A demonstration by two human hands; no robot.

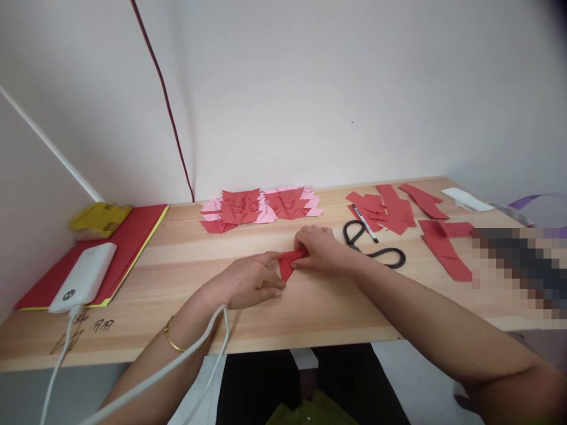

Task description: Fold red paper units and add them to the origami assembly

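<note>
A small folded piece of red paper (289, 264) lies on the wooden table between my two hands. My left hand (250, 280) has its fingertips on the paper's left edge and lower point, with the thumb and fingers bent. From the other side, my right hand (321, 251) curls over the upper right part of the paper, thumb and fingers pressed on it and hiding that end. Just right of that hand lie black-handled scissors (390, 258), their blades hidden by the hand and forearm. Rows of folded red and pink paper pieces (241, 206) sit behind, near the wall.
Cut red paper pieces (398, 212) are spread at the back right, with a pen (365, 223) on them. At left, a white power bank (86, 277) and a yellow packet (101, 219) rest on red sheets (133, 242). A white cable (177, 361) crosses my left arm.
</note>
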